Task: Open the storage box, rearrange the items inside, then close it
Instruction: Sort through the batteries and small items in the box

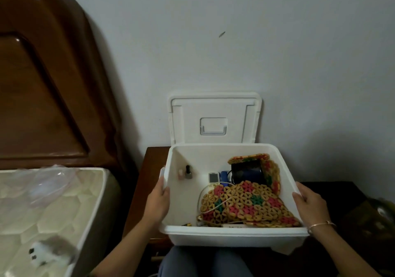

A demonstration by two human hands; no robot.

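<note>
A white storage box (233,233) stands open in front of me, over my knees. My left hand (157,200) grips its left rim and my right hand (310,204) grips its right rim. The white lid (214,120) leans upright against the wall behind the box. Inside lie a woven mat of yellow, red and green pieces (245,206), a second such mat (267,167) standing at the back right, a dark blue mug (248,173), a small nail polish bottle (188,172), a small white device (213,178) and a white cable (205,200).
A dark wooden nightstand (147,170) lies under and behind the box. On the left are a mattress (53,208) with clear plastic (51,180) on it, a small furry toy (46,253), and a wooden headboard (42,74). A dark object (376,217) sits at the right edge.
</note>
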